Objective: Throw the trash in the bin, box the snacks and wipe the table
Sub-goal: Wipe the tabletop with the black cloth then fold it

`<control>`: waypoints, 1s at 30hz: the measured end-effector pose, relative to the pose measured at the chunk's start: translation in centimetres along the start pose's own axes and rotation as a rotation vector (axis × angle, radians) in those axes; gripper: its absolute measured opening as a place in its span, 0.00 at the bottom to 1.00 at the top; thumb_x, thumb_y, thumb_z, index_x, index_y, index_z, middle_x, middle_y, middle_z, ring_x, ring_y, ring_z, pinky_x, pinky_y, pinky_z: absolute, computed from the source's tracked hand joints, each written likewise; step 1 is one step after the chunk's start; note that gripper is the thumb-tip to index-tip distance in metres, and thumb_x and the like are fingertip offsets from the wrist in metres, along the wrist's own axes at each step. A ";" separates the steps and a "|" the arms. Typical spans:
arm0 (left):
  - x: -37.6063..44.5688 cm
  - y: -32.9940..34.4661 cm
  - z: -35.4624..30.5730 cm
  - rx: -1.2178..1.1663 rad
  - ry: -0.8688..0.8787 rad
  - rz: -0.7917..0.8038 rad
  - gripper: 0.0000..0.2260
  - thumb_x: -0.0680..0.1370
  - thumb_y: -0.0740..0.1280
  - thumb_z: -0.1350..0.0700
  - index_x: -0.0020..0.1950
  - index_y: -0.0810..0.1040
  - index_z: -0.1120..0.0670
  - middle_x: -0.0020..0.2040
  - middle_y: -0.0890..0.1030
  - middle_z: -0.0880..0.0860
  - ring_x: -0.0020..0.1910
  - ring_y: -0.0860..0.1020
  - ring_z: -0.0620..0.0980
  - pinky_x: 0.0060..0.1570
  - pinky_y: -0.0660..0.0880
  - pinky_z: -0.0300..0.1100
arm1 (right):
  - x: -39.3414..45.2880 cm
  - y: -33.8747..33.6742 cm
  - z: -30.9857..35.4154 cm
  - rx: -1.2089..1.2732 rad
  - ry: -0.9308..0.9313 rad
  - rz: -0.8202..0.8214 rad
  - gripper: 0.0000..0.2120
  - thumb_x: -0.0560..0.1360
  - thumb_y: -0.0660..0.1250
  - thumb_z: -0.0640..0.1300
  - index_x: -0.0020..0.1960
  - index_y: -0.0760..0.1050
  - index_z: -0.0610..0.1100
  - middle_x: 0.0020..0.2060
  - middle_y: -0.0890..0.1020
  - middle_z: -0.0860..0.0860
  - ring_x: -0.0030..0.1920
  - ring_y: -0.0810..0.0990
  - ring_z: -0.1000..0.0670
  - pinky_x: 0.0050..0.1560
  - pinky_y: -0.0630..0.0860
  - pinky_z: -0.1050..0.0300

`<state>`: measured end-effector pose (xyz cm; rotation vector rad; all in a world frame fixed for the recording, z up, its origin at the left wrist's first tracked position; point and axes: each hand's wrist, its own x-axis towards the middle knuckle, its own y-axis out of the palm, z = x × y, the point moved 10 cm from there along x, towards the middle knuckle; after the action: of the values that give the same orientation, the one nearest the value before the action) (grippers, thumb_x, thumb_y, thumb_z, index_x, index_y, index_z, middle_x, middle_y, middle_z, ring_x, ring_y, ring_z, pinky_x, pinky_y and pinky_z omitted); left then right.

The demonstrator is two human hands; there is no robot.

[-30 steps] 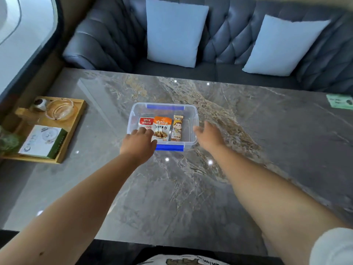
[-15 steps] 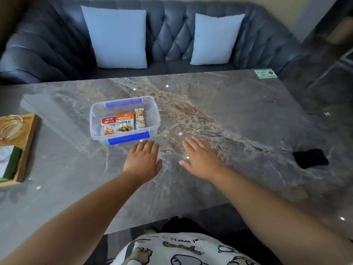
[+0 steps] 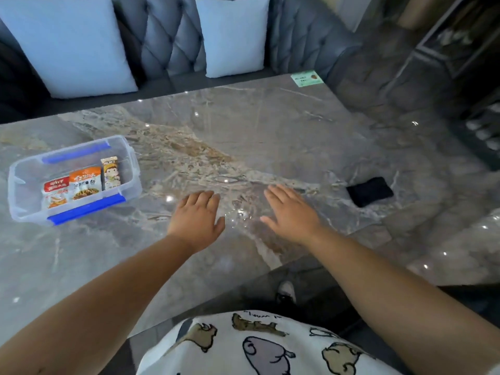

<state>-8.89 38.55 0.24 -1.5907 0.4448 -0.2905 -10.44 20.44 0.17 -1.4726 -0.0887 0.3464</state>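
Both hands drawn back from the box, now off to the left, and shifted right toward the cloth. Left hand and right hand hovering side by side over the bench, fingers spread flat, holding nothing. Three snacks lying in the lidless box, boxing seemingly done. No trash or bin in view. Dark cloth resting near the bench's right edge, well apart from the right hand, likely next for wiping. Green card sitting at the far corner.
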 end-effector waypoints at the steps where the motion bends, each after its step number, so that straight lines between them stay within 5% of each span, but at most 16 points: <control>1: 1.2 0.3 -1.7 0.000 0.004 -0.002 0.27 0.78 0.55 0.42 0.72 0.65 0.55 0.70 0.70 0.55 0.70 0.65 0.56 0.69 0.61 0.52 | -0.4 0.1 -2.1 -0.010 -0.009 0.002 0.33 0.79 0.54 0.60 0.76 0.52 0.42 0.76 0.56 0.45 0.76 0.51 0.46 0.74 0.46 0.50; 13: 11.2 5.0 -20.2 -0.116 -0.026 0.093 0.23 0.77 0.58 0.47 0.69 0.69 0.57 0.67 0.73 0.56 0.68 0.69 0.57 0.68 0.61 0.52 | -4.4 1.8 -28.6 -0.023 0.016 0.124 0.33 0.78 0.57 0.60 0.75 0.57 0.41 0.75 0.62 0.44 0.75 0.56 0.44 0.73 0.53 0.48; 24: 14.7 10.3 -30.9 -0.140 0.134 0.143 0.24 0.76 0.59 0.48 0.68 0.72 0.58 0.69 0.72 0.58 0.69 0.67 0.60 0.68 0.63 0.54 | -3.8 5.8 -34.1 -0.083 -0.182 0.233 0.42 0.73 0.56 0.68 0.77 0.51 0.43 0.76 0.57 0.43 0.75 0.54 0.42 0.73 0.51 0.44; 30: 13.9 12.7 -31.9 -0.120 0.105 0.159 0.27 0.78 0.56 0.45 0.72 0.68 0.58 0.74 0.67 0.58 0.75 0.61 0.59 0.73 0.54 0.56 | -3.3 7.2 -33.4 -0.182 -0.338 0.236 0.40 0.74 0.58 0.66 0.76 0.55 0.42 0.74 0.62 0.41 0.72 0.61 0.40 0.72 0.55 0.43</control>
<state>-12.04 3.49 -11.20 -1.6506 0.6776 -0.2300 -5.89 -12.03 -9.93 -1.5957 -0.2221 0.7958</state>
